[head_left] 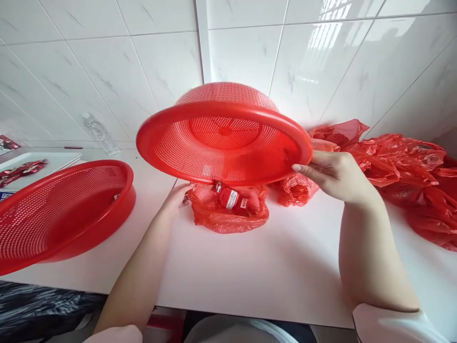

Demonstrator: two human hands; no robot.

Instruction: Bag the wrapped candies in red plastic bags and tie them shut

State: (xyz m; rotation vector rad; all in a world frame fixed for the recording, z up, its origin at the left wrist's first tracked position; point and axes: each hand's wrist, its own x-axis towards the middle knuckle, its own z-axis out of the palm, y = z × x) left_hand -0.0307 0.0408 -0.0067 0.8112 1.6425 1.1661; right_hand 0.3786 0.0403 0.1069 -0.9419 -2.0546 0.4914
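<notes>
A red perforated basket [224,108] is tilted on its side above the table, its open mouth facing me. My right hand [332,174] grips its rim at the right, thumb on the inside. Below the basket an open red plastic bag [228,221] sits on the table, with red packets [228,196] bearing white labels inside it. My left hand [177,196] is at the bag's left edge, its fingers closed on the bag and partly hidden under the basket rim.
Another red basket [124,209] stands at the left, beside a white tray [53,159] with red packets. A clear bottle [100,133] lies near the tiled wall. Several red bags [396,157] are heaped at the right. A white rounded container [239,331] is below the table edge.
</notes>
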